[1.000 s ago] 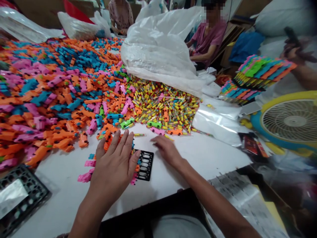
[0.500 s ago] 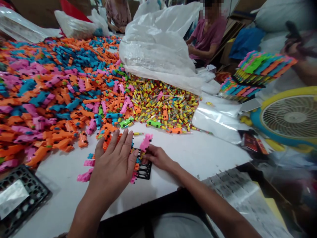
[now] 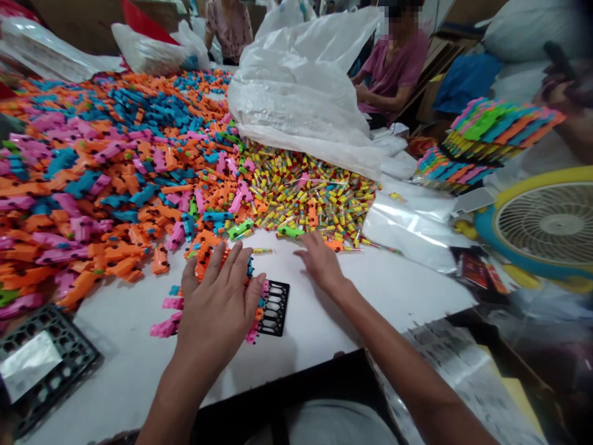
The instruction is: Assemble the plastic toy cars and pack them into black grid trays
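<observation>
My left hand [image 3: 217,303] lies flat, fingers extended, over a row of pink, orange and blue toy cars [image 3: 167,324] standing in a black plastic rack [image 3: 277,309]. Most of that row is hidden under the palm; the rack's right end shows bare slots. Beyond the rack, my right hand [image 3: 322,262] reaches forward with thumb and fingers apart, and nothing shows between them. Its fingertips are close to a green toy car [image 3: 290,231] and an orange toy car [image 3: 334,246] at the near edge of a pile of small yellow-labelled tubes [image 3: 319,198].
A large heap of loose toy cars [image 3: 115,204] covers the left side. Behind the tubes bulges a white plastic bag [image 3: 301,93]. Filled racks [image 3: 500,127] and a yellow-blue fan [image 3: 551,222] stand at right. Another black rack [image 3: 69,352] lies near left. Two people sit across the table.
My right hand has left the rack and moved forward to the tube pile's edge. The pink toy car it had upright at the rack no longer stands up there. My left hand stays put.
</observation>
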Available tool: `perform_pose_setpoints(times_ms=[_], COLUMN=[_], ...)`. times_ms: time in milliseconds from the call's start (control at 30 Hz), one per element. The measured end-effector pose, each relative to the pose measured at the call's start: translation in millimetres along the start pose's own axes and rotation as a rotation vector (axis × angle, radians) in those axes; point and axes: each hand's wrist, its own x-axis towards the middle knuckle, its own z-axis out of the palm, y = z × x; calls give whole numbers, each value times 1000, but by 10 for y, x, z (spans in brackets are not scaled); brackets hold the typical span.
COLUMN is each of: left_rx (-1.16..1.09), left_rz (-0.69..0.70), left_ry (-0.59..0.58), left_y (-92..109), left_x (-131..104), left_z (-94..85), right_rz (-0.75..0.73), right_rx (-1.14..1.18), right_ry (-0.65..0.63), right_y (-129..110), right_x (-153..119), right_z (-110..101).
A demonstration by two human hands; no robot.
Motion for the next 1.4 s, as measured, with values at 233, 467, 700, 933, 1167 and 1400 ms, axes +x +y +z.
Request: perform_pose_setpoints(times_ms=[233, 467, 700, 933, 1167, 1400], left_rx=[-3, 5, -1, -32, 1, 37], left_rz=[5, 6, 23, 32, 47, 104], left_ry=[21, 7, 24, 48, 15, 11], left_y=[-26, -18, -27, -32, -47, -87], left_x=[-22, -9, -25, -22, -17, -4], left_z=[11, 17, 25, 33, 26, 34], right_rz=[129, -80, -257, -240, -412, -191], right_rx=[90, 835, 468, 557, 431, 458], right_ry=[-28, -373, -261, -317, -274, -101], right_y=[136, -182, -221, -183, -174, -7], right_x=[13, -315, -315, -282, -254, -84], right_z=[-8, 435, 446, 455, 464, 287])
